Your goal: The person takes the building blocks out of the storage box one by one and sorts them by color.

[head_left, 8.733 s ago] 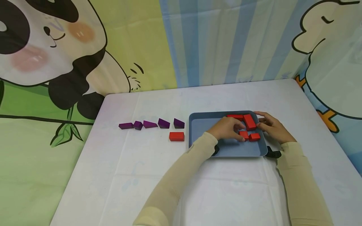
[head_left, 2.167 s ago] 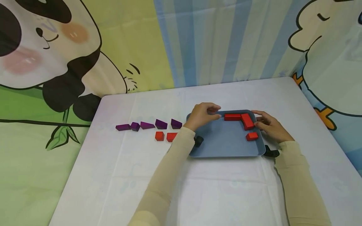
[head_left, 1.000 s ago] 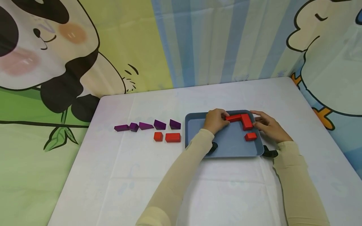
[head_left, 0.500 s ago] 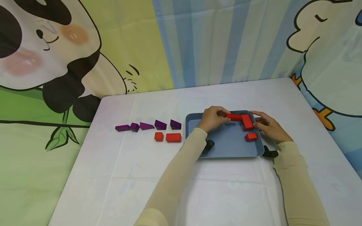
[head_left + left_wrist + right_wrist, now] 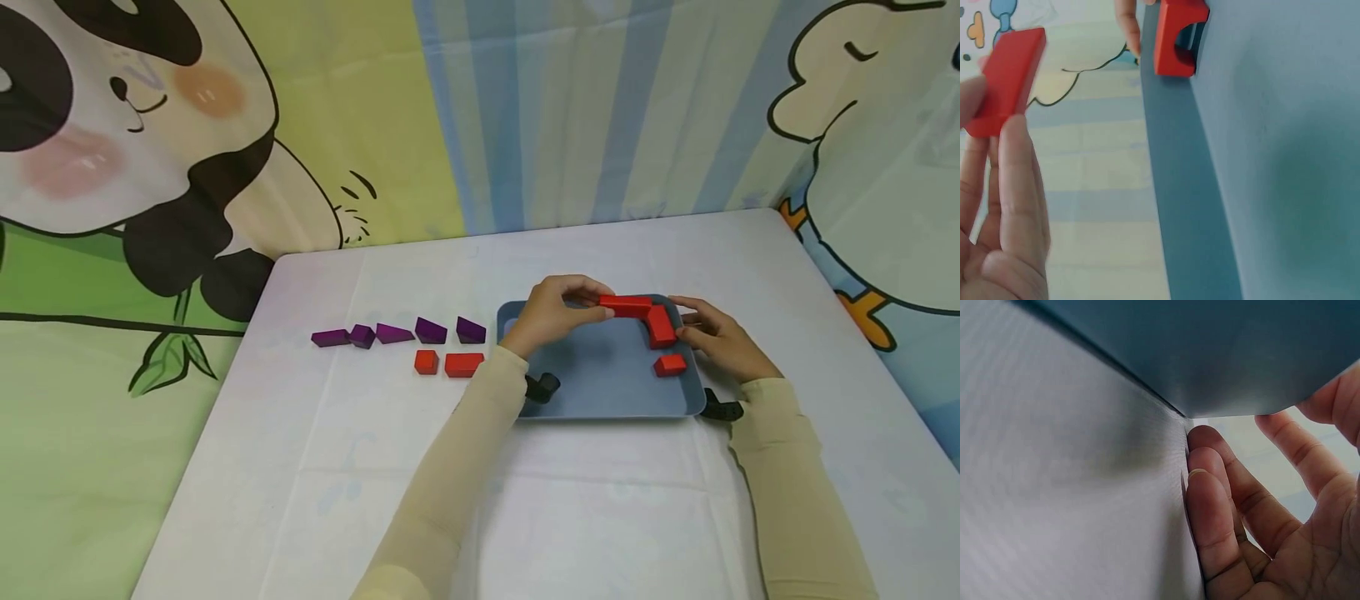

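My left hand point(image 5: 558, 312) pinches one end of a flat rectangular red block point(image 5: 626, 305) between thumb and fingers, over the back of the blue-grey tray point(image 5: 592, 392). The left wrist view shows this red block point(image 5: 1013, 75) raised above the tray's edge. A red arch block point(image 5: 1175, 37) with a rounded cut-out lies by the tray's right wall, close to the held block's far end. Nearer the front sits a small red block point(image 5: 670, 365). My right hand point(image 5: 727, 342) rests at the tray's back right corner, with thumb and index fingertip against the outer wall point(image 5: 1241, 375).
Left of the tray, a row of several purple blocks point(image 5: 431, 331) lies on the white table point(image 5: 360, 467). A red cube point(image 5: 426, 362) and a red rectangular block point(image 5: 463, 365) lie in front of that row. A printed cloth point(image 5: 555, 108) hangs behind.
Earlier, a small red block left the tray, and a red cube now lies on the table. Since then my left hand has taken the flat block and raised it. My right hand stays put.
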`<state>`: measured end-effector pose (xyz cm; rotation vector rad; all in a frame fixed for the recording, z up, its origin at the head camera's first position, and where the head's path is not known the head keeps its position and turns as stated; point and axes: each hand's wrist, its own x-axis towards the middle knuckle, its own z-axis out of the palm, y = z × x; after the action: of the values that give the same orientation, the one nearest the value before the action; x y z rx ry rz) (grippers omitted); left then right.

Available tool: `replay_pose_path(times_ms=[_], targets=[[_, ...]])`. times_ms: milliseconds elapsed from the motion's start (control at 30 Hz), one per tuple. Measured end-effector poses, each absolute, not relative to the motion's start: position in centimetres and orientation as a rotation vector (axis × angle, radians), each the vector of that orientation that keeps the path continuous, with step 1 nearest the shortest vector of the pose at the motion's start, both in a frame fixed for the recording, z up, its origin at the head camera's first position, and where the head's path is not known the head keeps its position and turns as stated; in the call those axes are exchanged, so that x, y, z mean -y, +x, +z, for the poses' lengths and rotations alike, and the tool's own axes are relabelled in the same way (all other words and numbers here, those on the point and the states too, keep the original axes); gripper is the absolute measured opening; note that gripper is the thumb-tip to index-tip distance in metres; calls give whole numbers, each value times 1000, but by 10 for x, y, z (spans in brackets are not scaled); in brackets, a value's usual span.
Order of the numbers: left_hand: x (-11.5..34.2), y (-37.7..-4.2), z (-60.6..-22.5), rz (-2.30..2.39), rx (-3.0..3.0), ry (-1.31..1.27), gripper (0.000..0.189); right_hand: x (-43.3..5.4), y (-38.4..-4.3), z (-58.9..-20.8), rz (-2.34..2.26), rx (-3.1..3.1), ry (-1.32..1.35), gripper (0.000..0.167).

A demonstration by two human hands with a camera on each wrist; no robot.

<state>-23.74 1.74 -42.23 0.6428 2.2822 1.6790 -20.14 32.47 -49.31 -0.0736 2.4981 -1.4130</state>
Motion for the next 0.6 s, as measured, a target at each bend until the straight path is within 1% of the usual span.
replay_pose_path(times_ms=[367, 600], targets=[[27, -221, -414, 1743, -2151, 723, 27, -327, -201, -496, -1428, -2499, -111, 64], [61, -210, -417, 1753, -2191, 652, 24, -326, -201, -495, -1393, -2533, -141, 63]])
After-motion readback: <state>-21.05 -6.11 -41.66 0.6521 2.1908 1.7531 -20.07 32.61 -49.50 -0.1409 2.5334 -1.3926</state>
